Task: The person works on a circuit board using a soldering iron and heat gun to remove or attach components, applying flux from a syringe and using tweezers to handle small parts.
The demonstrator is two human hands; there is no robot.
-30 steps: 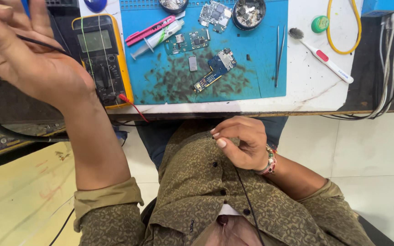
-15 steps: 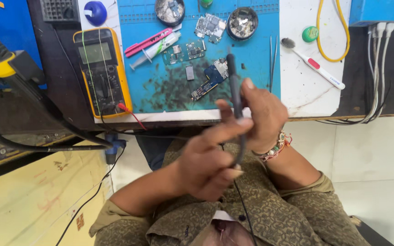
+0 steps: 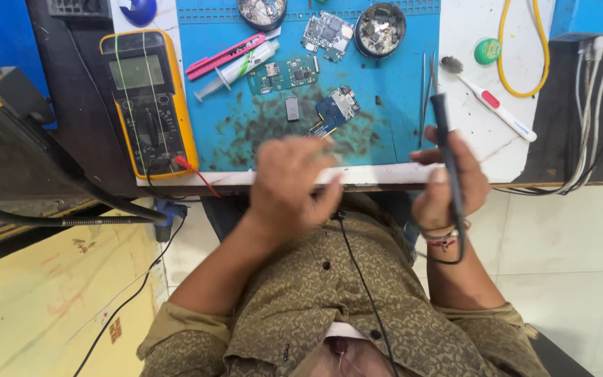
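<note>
The right hand [image 3: 448, 185] was clamped around a black probe [image 3: 447, 150], held nearly upright with its tip pointing away from the body. The probe stood just off the right edge of the blue work mat [image 3: 385, 146], over the white board beneath that mat. A thin black lead [image 3: 364, 279] ran down across the patterned shirt.

The left hand [image 3: 291, 185] hovered over the near edge of the blue work mat, fingers curled loosely together. The hand was blurred, so whether it gripped anything cannot be told.

On the blue work mat, a small blue circuit board [image 3: 336, 108] lay near the centre, just beyond the left hand. A green circuit board [image 3: 282, 75] lay beyond it, and a syringe [image 3: 235, 70] and a pink knife [image 3: 225, 56] lay toward the mat's far left. Two round dishes [image 3: 381, 29] of small parts sat along the mat's far edge. Tweezers [image 3: 423, 87] lay at the mat's right edge.

A yellow multimeter [image 3: 149, 105] lay immediately left of the mat. A toothbrush [image 3: 490, 98] and a yellow cable loop [image 3: 521, 49] lay right of the mat.
</note>
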